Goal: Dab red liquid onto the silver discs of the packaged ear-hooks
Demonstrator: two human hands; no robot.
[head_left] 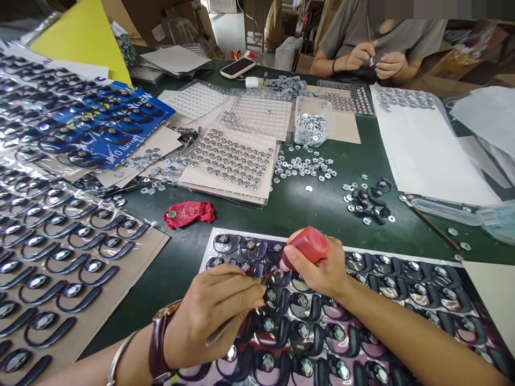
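My right hand is closed around a small red squeeze bottle, tilted with its pale tip pointing down at a sheet of dark hook-shaped pieces with shiny round metal centres. My left hand, wearing a watch, pinches a slim metal tool that looks like tweezers. Its fingertips are beside the bottle's tip, just over the sheet. What lies exactly between the tool's points is too small to make out. A crumpled red cloth with one washer on it rests beyond the sheet.
Trays of round metal pieces, loose washers and a clear box of washers stand ahead. More filled sheets lie at left. A thin brown stick is at right. Across the table, a person's hands hold something thin.
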